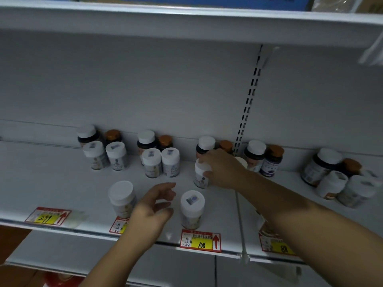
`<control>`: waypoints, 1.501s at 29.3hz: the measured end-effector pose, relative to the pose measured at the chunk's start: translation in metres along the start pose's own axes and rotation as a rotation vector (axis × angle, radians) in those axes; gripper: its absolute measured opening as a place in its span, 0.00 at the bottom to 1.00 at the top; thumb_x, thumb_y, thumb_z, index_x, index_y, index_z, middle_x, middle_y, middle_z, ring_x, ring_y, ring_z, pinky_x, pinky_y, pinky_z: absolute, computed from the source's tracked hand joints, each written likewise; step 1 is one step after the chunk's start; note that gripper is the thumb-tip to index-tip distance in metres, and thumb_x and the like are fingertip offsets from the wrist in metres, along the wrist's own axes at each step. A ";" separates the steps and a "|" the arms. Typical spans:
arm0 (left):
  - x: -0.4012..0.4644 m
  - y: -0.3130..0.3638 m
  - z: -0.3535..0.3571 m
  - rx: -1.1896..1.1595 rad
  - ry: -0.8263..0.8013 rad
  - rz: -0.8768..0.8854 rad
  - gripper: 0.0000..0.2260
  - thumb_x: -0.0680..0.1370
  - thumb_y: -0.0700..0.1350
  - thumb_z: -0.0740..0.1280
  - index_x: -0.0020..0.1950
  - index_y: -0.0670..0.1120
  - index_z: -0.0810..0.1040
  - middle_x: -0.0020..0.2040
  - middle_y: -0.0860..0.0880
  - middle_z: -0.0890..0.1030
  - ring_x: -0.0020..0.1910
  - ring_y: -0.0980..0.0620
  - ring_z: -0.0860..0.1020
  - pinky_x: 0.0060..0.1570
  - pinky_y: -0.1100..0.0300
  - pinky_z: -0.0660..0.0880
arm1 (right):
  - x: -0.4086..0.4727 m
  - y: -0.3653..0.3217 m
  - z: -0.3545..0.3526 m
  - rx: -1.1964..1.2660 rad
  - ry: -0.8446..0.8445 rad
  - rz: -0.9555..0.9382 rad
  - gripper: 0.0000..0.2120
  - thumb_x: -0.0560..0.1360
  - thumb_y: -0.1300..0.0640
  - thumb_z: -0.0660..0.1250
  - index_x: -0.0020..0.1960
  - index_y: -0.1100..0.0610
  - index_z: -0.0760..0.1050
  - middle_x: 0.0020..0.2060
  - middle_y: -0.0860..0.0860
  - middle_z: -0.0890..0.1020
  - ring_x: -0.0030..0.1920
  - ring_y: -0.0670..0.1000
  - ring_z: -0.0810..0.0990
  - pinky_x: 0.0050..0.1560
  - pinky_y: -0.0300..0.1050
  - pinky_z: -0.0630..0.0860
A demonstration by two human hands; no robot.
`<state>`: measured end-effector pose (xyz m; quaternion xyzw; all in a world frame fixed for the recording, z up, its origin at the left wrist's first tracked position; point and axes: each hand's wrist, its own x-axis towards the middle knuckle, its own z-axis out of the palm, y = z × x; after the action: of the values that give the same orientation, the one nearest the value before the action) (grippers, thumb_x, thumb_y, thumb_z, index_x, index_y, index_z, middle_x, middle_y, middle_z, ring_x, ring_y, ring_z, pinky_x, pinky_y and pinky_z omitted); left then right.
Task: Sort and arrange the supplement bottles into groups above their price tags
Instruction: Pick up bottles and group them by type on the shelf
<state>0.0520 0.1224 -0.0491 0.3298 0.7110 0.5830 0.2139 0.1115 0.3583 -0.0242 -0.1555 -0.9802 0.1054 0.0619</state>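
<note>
Head view: a white shelf (62, 179) is spanning the frame, with another shelf board running across the top. A slotted upright (247, 106) is standing against the back wall right of centre. Along the front lip, red and yellow price tags are showing: one reading 299 (48, 216) at lower left, one reading 108 (200, 242) at lower centre, another (275, 244) at lower right, and one (118, 225) partly hidden behind the left wrist.

Supplement bottles are standing upright in clusters along the back: white-capped and orange-capped ones at centre left (116, 155), centre (160, 161) and far right (335, 179). Two white-capped bottles are standing nearer the front, one (122, 198) just left of the left hand, one (192, 209) just right of it, above the 108 tag.

The left hand (153, 206) is hovering between these two, its grip wide and holding nothing. The right hand (222, 166) is reaching in from lower right, its grip curling over a white-capped bottle (200, 175) at centre frame.
</note>
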 end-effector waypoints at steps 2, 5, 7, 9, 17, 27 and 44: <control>0.000 0.013 0.004 -0.047 0.061 0.011 0.16 0.68 0.36 0.67 0.48 0.55 0.78 0.47 0.47 0.81 0.45 0.57 0.79 0.47 0.65 0.74 | -0.007 0.006 -0.006 0.134 -0.001 0.023 0.22 0.72 0.57 0.69 0.65 0.57 0.71 0.63 0.56 0.73 0.62 0.57 0.71 0.58 0.44 0.66; 0.005 0.026 0.005 -0.018 0.133 0.050 0.16 0.73 0.31 0.66 0.45 0.53 0.79 0.46 0.51 0.83 0.45 0.57 0.80 0.46 0.66 0.73 | -0.019 0.017 -0.026 0.440 0.022 0.112 0.18 0.70 0.60 0.70 0.59 0.52 0.72 0.59 0.52 0.74 0.60 0.52 0.74 0.53 0.38 0.69; 0.012 0.041 0.003 0.025 0.166 0.095 0.13 0.73 0.35 0.68 0.42 0.54 0.80 0.42 0.58 0.84 0.42 0.64 0.80 0.41 0.73 0.74 | -0.032 0.021 -0.048 0.616 0.034 0.109 0.17 0.70 0.63 0.71 0.55 0.50 0.73 0.55 0.48 0.77 0.57 0.48 0.76 0.50 0.30 0.71; 0.024 0.062 0.008 0.035 0.085 0.128 0.12 0.73 0.38 0.69 0.42 0.57 0.80 0.39 0.61 0.83 0.39 0.70 0.79 0.37 0.79 0.71 | -0.046 0.022 -0.070 0.811 -0.020 0.057 0.17 0.70 0.67 0.70 0.53 0.49 0.74 0.53 0.48 0.78 0.54 0.45 0.77 0.50 0.29 0.73; 0.048 0.098 0.048 0.148 -0.387 0.128 0.14 0.69 0.46 0.73 0.46 0.66 0.79 0.46 0.63 0.84 0.45 0.60 0.83 0.47 0.64 0.78 | -0.084 0.015 -0.102 1.030 -0.057 -0.003 0.14 0.70 0.69 0.68 0.53 0.55 0.77 0.51 0.52 0.82 0.51 0.45 0.81 0.52 0.37 0.77; 0.054 0.040 0.018 0.497 -0.201 -0.046 0.12 0.72 0.51 0.71 0.55 0.56 0.78 0.50 0.59 0.78 0.51 0.60 0.76 0.49 0.65 0.68 | -0.098 0.002 -0.043 0.481 -0.080 0.074 0.18 0.66 0.51 0.74 0.54 0.45 0.75 0.56 0.43 0.78 0.54 0.41 0.75 0.51 0.35 0.73; 0.045 0.023 0.013 0.315 -0.151 -0.068 0.07 0.74 0.47 0.69 0.44 0.62 0.76 0.46 0.62 0.79 0.48 0.68 0.75 0.43 0.74 0.66 | -0.054 0.047 -0.046 0.271 0.160 0.211 0.18 0.74 0.56 0.66 0.63 0.57 0.72 0.59 0.54 0.77 0.58 0.53 0.76 0.51 0.39 0.67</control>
<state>0.0353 0.1661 -0.0266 0.3778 0.7862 0.4304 0.2322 0.1832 0.3930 0.0047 -0.2555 -0.9274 0.2294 0.1484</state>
